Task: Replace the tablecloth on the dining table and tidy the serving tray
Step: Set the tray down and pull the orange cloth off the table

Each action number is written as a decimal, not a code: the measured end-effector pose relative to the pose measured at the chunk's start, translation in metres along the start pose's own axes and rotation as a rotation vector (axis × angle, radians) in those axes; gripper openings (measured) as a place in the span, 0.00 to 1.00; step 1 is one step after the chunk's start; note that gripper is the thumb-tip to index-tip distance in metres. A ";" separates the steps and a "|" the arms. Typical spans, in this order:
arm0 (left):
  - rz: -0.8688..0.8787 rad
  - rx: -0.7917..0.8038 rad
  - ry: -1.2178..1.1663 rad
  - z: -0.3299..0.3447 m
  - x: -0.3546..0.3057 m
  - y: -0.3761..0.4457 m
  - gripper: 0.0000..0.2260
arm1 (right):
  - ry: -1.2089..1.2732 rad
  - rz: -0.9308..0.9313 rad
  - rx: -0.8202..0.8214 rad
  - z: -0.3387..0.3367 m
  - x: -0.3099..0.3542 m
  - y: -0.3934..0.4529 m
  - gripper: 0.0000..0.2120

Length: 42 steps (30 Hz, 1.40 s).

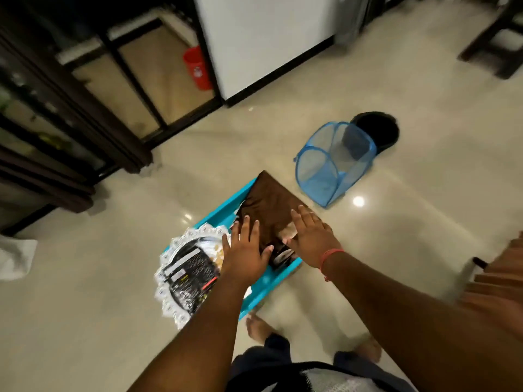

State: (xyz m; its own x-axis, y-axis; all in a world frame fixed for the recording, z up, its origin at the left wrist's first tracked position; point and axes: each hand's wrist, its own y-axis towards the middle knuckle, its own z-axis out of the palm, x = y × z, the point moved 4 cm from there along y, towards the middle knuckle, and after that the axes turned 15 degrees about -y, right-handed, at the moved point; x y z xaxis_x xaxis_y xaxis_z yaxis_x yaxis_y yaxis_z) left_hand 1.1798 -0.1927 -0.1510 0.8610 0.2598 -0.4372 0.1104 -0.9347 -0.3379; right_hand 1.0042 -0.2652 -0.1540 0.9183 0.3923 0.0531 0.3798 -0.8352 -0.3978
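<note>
A folded brown cloth (268,203) lies on a turquoise serving tray (223,212) low over the glossy floor. My left hand (246,250) rests flat on the cloth's near left part, fingers straight. My right hand (310,236) lies flat on its right edge, a red thread around the wrist. A silver plate with a lacy rim (172,304) holding a black packet (192,271) sits on the tray's near left end. What carries the tray is hidden under my arms.
A blue mesh laundry basket (334,165) stands just right of the tray, a black round bin (377,131) behind it. A dark wooden cabinet (56,131) fills the left, a red bucket (198,67) sits beyond. A brown-draped table edge (501,275) is at right.
</note>
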 end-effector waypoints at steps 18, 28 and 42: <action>0.832 0.251 0.283 0.199 -0.590 0.035 0.34 | 0.213 0.839 -0.194 -0.005 -0.539 -0.281 0.39; 1.290 0.556 0.605 0.345 -0.752 -0.001 0.34 | 0.550 1.492 0.025 0.131 -0.598 -0.436 0.38; 1.579 0.741 0.859 0.424 -0.843 0.073 0.38 | 1.060 2.350 0.116 0.172 -0.480 -0.453 0.37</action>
State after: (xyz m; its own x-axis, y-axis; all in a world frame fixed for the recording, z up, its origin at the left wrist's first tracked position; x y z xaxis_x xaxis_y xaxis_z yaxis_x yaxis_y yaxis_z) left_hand 0.2515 -0.3764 -0.1606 -0.0396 -0.9622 -0.2696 -0.8835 0.1597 -0.4405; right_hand 0.3723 -0.0088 -0.1564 -0.5610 -0.8190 -0.1204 -0.6968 0.5457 -0.4655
